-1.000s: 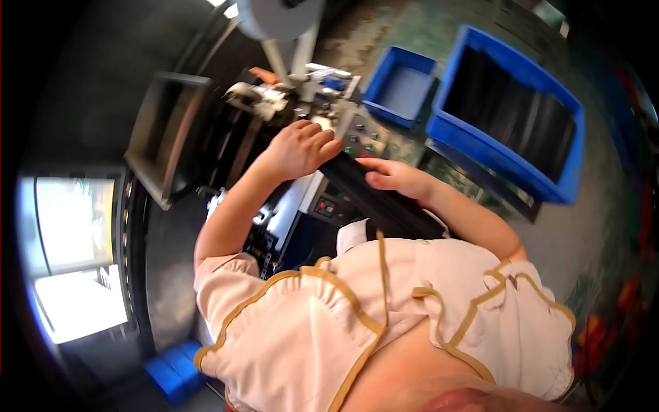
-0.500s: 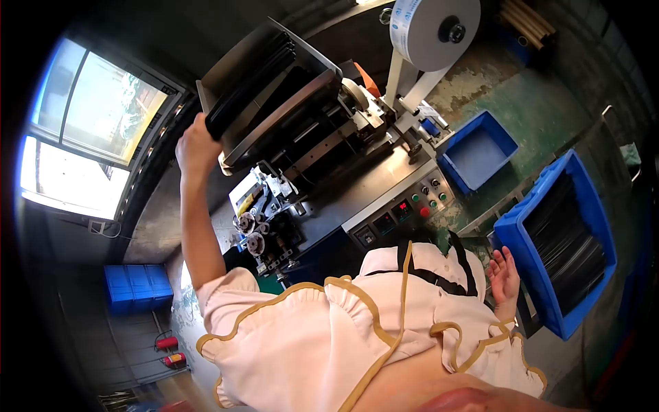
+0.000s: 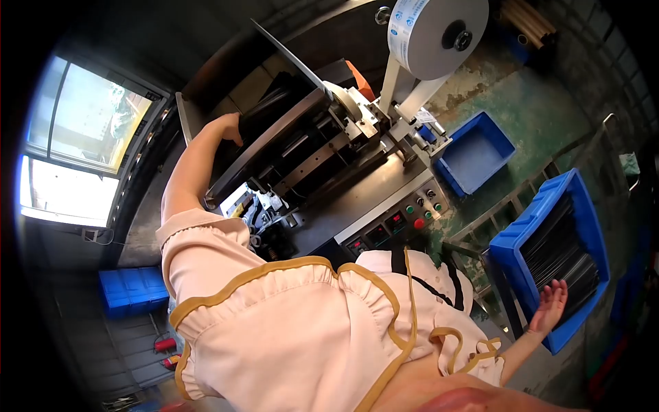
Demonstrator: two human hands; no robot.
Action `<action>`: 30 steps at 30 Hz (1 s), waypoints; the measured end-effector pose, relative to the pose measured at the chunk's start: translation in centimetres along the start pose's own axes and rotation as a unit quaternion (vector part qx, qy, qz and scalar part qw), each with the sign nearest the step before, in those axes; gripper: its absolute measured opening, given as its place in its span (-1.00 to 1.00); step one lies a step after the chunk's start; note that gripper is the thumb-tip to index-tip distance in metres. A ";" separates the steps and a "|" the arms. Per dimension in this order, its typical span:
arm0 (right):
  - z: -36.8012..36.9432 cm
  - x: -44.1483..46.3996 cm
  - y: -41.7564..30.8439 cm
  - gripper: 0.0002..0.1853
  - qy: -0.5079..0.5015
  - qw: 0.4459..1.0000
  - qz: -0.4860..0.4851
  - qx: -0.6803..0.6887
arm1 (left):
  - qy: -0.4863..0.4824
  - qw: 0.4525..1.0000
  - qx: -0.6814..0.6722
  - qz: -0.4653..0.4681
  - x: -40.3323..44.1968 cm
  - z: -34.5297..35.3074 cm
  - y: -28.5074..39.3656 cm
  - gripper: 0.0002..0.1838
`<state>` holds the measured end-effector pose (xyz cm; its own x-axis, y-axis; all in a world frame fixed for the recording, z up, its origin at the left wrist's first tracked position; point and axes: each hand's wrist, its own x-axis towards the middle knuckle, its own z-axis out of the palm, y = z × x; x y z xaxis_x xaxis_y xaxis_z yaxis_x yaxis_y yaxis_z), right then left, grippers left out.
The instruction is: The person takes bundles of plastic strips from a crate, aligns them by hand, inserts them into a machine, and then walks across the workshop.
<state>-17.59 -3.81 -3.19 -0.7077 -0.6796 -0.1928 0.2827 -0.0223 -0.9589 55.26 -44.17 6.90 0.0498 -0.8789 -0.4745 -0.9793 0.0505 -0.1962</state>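
Note:
My left hand (image 3: pixel 225 128) reaches into the machine's metal hopper (image 3: pixel 264 141), its fingers round the near end of a bundle of black strips (image 3: pixel 264 110). Some of the fingers are hidden against the bundle. On the other side, my right hand (image 3: pixel 549 307) is open and holds nothing, fingers raised, over the lower edge of a blue crate (image 3: pixel 504 250). Long thin black strips (image 3: pixel 559 250) lie lengthwise in that crate. I cannot tell whether the right hand touches the crate.
A large reel of printed white tape (image 3: pixel 425 51) hangs at the machine's far end. Below it sits a smaller blue tray (image 3: pixel 473 154). The control panel (image 3: pixel 391 223) with coloured buttons faces me. Blue bins (image 3: pixel 134 290) and red extinguishers (image 3: pixel 165 345) stand at lower left.
My left hand has moved right and deeper into the hopper, and the black strips have gone lower in it. My right hand has swung outward from my body to the blue crate.

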 end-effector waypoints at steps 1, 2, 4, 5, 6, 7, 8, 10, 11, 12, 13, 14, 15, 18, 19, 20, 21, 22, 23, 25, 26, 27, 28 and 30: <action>-1.9 0.9 -0.5 -0.69 0.045 0.998 -0.019 -0.026 | -0.084 0.995 0.046 -0.009 0.7 -0.1 0.3 0.17; -3.7 1.8 -0.9 -0.68 0.090 0.994 -0.038 -0.053 | -0.085 0.995 0.048 -0.007 1.1 0.2 0.7 0.17; -8.0 3.9 -0.6 -0.66 0.147 0.977 -0.021 -0.155 | -0.097 0.994 0.035 -0.031 2.3 1.4 1.4 0.24; -9.3 4.3 -0.6 -0.57 0.185 0.955 0.014 -0.231 | -0.102 0.994 0.027 -0.026 3.5 2.3 0.8 0.28; -10.9 5.2 -0.2 -0.57 0.187 0.954 0.014 -0.233 | -0.103 0.994 0.026 -0.024 3.8 2.3 1.0 0.28; -12.9 6.3 0.7 -0.46 0.199 0.897 0.094 -0.383 | -0.103 0.994 0.011 -0.016 3.9 2.3 1.3 0.26; -15.7 7.6 2.2 -0.36 0.205 0.811 0.173 -0.519 | -0.104 0.995 -0.003 -0.008 3.9 2.2 1.6 0.24; -20.5 9.5 5.9 -0.10 0.148 0.623 0.026 -0.767 | -0.129 0.989 -0.047 -0.051 2.7 1.3 3.4 0.05; -18.6 9.3 5.1 -0.09 0.092 0.677 0.055 -0.728 | -0.151 0.980 -0.092 -0.096 2.2 1.1 4.2 -0.13; -15.6 9.0 3.4 -0.07 0.038 0.726 0.083 -0.682 | -0.152 0.980 -0.087 -0.090 2.1 1.0 4.4 -0.13; -12.5 9.0 2.3 -0.06 0.045 0.683 0.175 -0.707 | -0.179 0.983 -0.005 -0.041 2.2 0.7 4.5 -0.36; -10.7 9.2 1.6 -0.04 0.050 0.635 0.264 -0.724 | -0.203 0.976 0.075 0.007 2.0 0.5 4.7 -0.54; -10.9 9.8 2.4 0.00 0.049 0.609 0.260 -0.748 | -0.122 0.992 0.043 -0.002 1.0 0.6 5.1 -0.69; -9.1 9.2 2.5 0.00 0.036 0.569 0.221 -0.791 | -0.119 0.987 0.086 0.057 3.8 2.9 2.3 -0.69; -7.2 8.7 1.6 0.00 0.030 0.557 0.236 -0.796 | -0.083 0.993 0.006 0.080 4.4 4.2 1.5 -0.73; -7.2 9.1 2.1 -0.01 0.015 0.530 0.244 -0.812 | -0.085 0.993 0.010 0.086 3.8 4.3 1.3 -0.73; -5.4 8.4 1.4 -0.03 -0.013 0.533 0.239 -0.812 | -0.082 0.992 0.006 0.095 3.9 4.2 1.7 -0.73; -5.4 9.1 2.1 -0.03 -0.040 0.517 0.262 -0.814 | -0.079 0.992 0.005 0.100 3.9 4.3 2.4 -0.74; -6.6 10.4 3.2 -0.02 -0.074 0.532 0.277 -0.796 | -0.075 0.991 0.009 0.108 4.5 4.1 3.2 -0.74; -3.5 9.3 2.4 -0.05 -0.023 0.532 0.275 -0.800 | -0.064 0.990 0.006 0.126 6.0 3.9 5.1 -0.74; -4.3 9.5 2.9 -0.06 -0.022 0.562 0.266 -0.783 | -0.059 0.988 0.009 0.140 7.0 3.7 6.4 -0.75; -4.1 9.4 2.4 -0.08 -0.015 0.571 0.279 -0.772 | -0.054 0.989 -0.002 0.141 7.3 3.8 6.7 -0.75; -3.9 9.3 2.7 -0.07 0.048 0.566 0.293 -0.769 | -0.050 0.988 -0.011 0.146 7.8 3.8 7.7 -0.75; -5.1 10.3 4.4 0.30 0.116 0.577 0.357 -0.725 | -0.045 0.987 -0.026 0.154 8.0 3.9 8.6 -0.75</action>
<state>-26.94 -7.15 -10.47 -0.8619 -0.0160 -0.5069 -0.1641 0.9545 0.2488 47.95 -48.93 -1.91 -0.2374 -0.7797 -0.5795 -0.9591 0.2830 0.0121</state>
